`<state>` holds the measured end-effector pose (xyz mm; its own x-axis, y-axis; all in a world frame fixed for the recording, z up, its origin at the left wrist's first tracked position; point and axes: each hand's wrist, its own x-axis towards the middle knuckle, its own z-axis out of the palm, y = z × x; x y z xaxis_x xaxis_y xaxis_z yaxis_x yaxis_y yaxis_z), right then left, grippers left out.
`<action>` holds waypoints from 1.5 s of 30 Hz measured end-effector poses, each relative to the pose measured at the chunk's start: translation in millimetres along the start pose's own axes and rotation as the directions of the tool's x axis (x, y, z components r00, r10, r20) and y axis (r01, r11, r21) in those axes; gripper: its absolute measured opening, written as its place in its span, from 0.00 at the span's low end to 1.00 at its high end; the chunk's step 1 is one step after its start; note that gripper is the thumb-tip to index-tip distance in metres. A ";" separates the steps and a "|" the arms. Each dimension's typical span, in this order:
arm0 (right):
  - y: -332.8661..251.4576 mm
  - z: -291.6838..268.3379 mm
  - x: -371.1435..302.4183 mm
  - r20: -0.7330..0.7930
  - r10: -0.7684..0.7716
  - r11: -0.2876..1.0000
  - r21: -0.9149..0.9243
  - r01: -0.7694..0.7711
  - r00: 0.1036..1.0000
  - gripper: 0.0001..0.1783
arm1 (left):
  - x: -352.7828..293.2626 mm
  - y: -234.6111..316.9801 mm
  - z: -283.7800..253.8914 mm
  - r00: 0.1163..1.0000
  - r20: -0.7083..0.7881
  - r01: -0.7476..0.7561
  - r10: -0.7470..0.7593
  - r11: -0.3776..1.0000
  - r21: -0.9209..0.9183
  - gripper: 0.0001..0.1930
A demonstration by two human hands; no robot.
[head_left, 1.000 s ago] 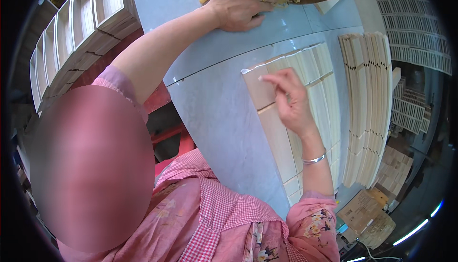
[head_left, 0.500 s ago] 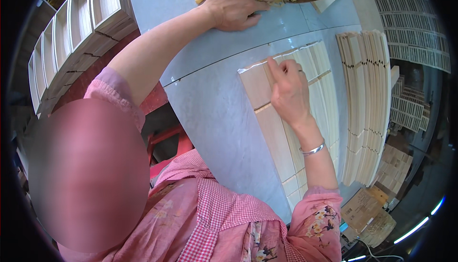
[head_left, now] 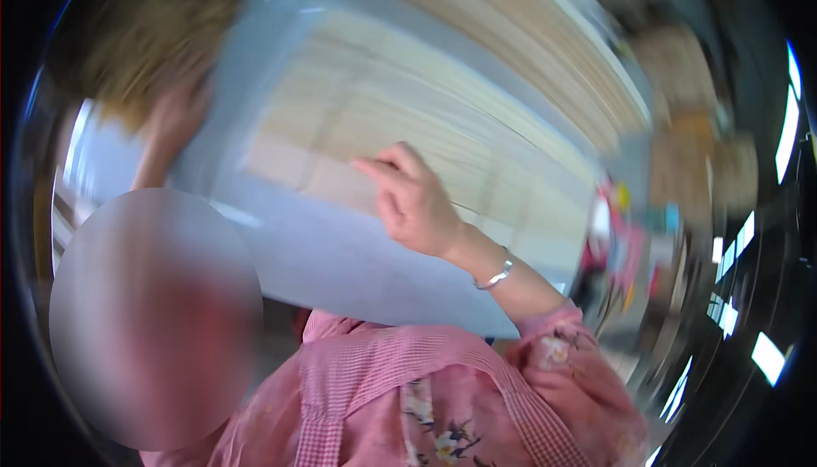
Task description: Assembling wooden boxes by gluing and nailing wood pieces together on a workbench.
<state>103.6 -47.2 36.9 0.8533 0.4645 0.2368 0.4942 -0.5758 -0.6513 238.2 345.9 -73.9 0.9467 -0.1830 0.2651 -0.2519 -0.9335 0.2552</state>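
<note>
We see right hand [head_left: 417,203], fingers curled loosely and holding nothing, on the pale wooden strips [head_left: 383,127], which run away up-right; left hand [head_left: 174,118] too blurred to tell.

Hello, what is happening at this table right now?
A person in a pink checked top works at a pale blue table. The right hand rests with curled fingers on a row of light wooden strips laid flat. The left hand reaches up to a heap of tan fibres at the far edge. The picture is blurred, so the grip cannot be told.
</note>
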 end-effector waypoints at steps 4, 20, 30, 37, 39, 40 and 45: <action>39.2 -61.3 -92.7 -0.326 0.237 0.967 -0.008 -0.254 0.915 0.26 | 4.9 -13.8 -14.2 0.997 -0.006 -0.078 0.080 0.985 0.152 0.23; 247.5 -311.3 -434.8 -0.660 0.749 -0.308 -0.423 -0.852 0.057 0.18 | -59.5 114.9 -72.0 0.899 -0.138 -0.349 0.415 0.871 0.347 0.25; 130.5 -228.1 -346.8 -0.498 0.415 0.566 -0.513 -0.645 0.761 0.27 | -87.3 281.0 -34.0 0.820 0.255 -0.550 0.512 0.828 0.107 0.38; 77.2 -146.8 -357.1 -0.385 0.315 0.612 -0.617 -0.495 0.868 0.34 | -104.8 281.2 -58.2 0.793 0.352 -0.577 0.497 0.798 0.174 0.39; 68.9 -155.0 -367.7 -0.247 0.366 0.643 -0.630 -0.435 0.897 0.30 | -116.0 278.1 -69.8 0.766 0.375 -0.607 0.523 0.781 0.151 0.38; 63.9 -159.7 -372.1 -0.173 0.389 0.658 -0.635 -0.404 0.905 0.28 | -121.6 276.8 -75.2 0.752 0.386 -0.619 0.534 0.773 0.137 0.38; 47.4 -190.7 -362.5 -0.064 0.477 0.674 -0.614 -0.411 0.877 0.19 | -124.1 259.1 -111.7 0.783 0.508 -0.528 0.360 0.815 0.236 0.30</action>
<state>-150.6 -371.2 57.6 0.9943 0.0894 -0.0572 0.0838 -0.9921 -0.0938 33.0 161.2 63.2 0.7522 -0.6358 -0.1731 -0.6582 -0.7374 -0.1517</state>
